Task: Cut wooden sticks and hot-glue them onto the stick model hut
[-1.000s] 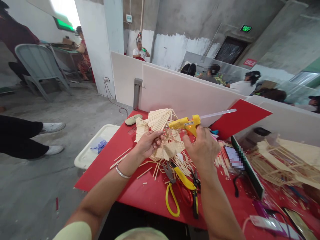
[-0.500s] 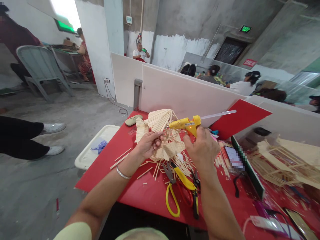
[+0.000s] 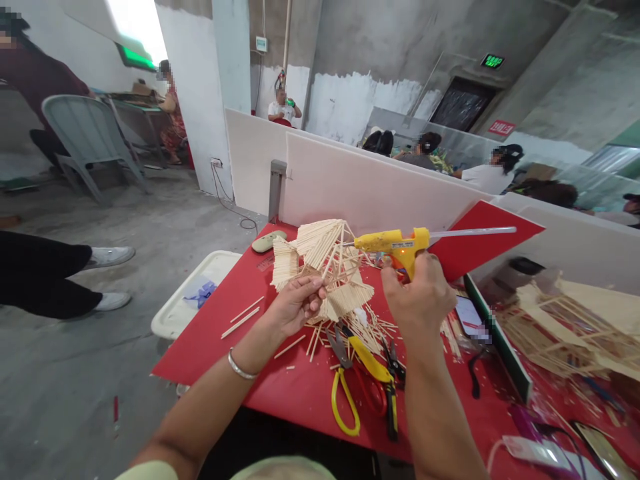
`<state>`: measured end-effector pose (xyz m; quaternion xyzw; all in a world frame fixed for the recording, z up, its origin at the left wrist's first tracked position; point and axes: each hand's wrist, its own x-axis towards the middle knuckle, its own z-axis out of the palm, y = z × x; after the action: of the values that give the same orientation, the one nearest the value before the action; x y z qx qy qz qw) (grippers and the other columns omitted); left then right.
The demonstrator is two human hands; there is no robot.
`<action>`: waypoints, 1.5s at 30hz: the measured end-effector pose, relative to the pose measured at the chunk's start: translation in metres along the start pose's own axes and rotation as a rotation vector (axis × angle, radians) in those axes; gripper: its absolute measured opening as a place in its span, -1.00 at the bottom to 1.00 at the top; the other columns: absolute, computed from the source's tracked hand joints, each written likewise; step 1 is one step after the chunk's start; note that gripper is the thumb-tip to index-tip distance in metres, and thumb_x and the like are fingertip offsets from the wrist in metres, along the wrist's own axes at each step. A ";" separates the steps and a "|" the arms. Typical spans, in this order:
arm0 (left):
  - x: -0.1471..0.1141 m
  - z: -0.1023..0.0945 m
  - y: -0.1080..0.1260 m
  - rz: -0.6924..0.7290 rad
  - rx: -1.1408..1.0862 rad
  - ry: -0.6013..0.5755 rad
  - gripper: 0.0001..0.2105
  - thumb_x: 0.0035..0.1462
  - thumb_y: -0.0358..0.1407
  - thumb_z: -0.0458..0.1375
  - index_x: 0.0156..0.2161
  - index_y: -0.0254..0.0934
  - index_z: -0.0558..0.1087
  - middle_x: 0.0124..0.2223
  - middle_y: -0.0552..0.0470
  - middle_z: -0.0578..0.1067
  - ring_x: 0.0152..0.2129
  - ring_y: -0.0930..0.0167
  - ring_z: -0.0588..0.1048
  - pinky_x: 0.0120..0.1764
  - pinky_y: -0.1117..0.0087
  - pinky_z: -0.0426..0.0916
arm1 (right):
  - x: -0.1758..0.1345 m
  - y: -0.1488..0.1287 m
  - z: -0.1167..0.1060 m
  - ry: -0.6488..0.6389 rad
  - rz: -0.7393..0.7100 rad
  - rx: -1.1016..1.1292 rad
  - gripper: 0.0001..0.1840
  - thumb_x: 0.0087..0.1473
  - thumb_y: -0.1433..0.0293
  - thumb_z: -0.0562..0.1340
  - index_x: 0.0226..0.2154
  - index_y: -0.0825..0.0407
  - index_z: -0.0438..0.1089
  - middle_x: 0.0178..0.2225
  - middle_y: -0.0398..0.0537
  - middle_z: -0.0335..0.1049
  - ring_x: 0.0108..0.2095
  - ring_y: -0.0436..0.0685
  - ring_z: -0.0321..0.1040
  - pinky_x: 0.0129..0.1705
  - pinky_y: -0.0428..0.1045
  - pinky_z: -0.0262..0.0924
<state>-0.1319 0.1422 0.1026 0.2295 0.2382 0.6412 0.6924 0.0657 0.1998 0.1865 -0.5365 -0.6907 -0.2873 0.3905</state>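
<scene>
My right hand (image 3: 420, 293) is wrapped round the grip of a yellow hot glue gun (image 3: 390, 245), a long clear glue stick (image 3: 473, 233) jutting from its back. The gun's nozzle points left, close to the upper part of a model built of thin wooden sticks (image 3: 320, 241). In front of that model, my left hand (image 3: 297, 305) pinches a thin wooden stick (image 3: 327, 268) between thumb and fingers. Loose sticks (image 3: 367, 330) lie heaped below the model. Yellow-handled pliers (image 3: 343, 387) and a second yellow-and-black tool (image 3: 373, 360) rest nearer to me.
The red tabletop (image 3: 200, 350) meets a white partition (image 3: 375, 180) behind. At right stand a phone (image 3: 470, 317), a dark green divider (image 3: 500, 340) and another wooden model (image 3: 565, 327). A white bin (image 3: 170, 313) is left of the table. A person's legs (image 3: 45, 273) show at far left.
My right hand has moved the glue gun to the right, drawing its nozzle back from the sticks near my left hand. The left hand keeps its pinch, nearly in place.
</scene>
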 end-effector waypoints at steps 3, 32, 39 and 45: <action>0.000 -0.001 -0.002 -0.001 0.013 -0.020 -0.77 0.01 -0.30 0.39 -0.28 -0.42 0.51 -0.48 0.08 0.48 -0.73 0.67 0.32 -0.72 0.69 0.15 | -0.001 0.000 -0.004 -0.016 -0.029 0.005 -0.65 0.12 0.15 0.19 -0.17 0.09 0.38 -0.32 0.01 0.41 -0.39 0.12 0.27 -0.42 0.00 -0.07; -0.008 0.000 -0.006 0.149 0.180 0.079 -0.69 -0.09 -0.21 0.44 -0.30 -0.38 0.51 -0.50 0.06 0.53 -0.74 0.59 0.39 -0.71 0.61 0.21 | -0.007 0.005 -0.014 0.004 -0.038 0.013 -0.68 0.13 0.18 0.17 -0.19 0.07 0.37 -0.31 0.01 0.43 -0.40 0.12 0.28 -0.41 -0.01 -0.08; -0.008 0.001 -0.008 0.220 0.260 0.124 -0.66 -0.10 -0.17 0.44 -0.30 -0.39 0.52 -0.51 0.04 0.53 -0.73 0.55 0.41 -0.71 0.59 0.24 | -0.008 0.006 -0.016 -0.031 -0.042 0.006 -0.66 0.15 0.17 0.13 -0.15 0.07 0.37 -0.29 0.05 0.44 -0.40 0.13 0.29 -0.40 0.01 -0.07; -0.007 0.002 -0.009 0.257 0.287 0.123 -0.69 -0.05 -0.17 0.41 -0.30 -0.38 0.52 -0.50 0.04 0.54 -0.72 0.56 0.41 -0.69 0.58 0.26 | -0.008 0.006 -0.018 -0.047 -0.043 0.013 -0.66 0.14 0.20 0.14 -0.15 0.09 0.37 -0.26 0.06 0.46 -0.38 0.14 0.30 -0.40 0.01 -0.06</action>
<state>-0.1244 0.1349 0.0985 0.3150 0.3377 0.6963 0.5494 0.0772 0.1822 0.1891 -0.5256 -0.7128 -0.2783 0.3717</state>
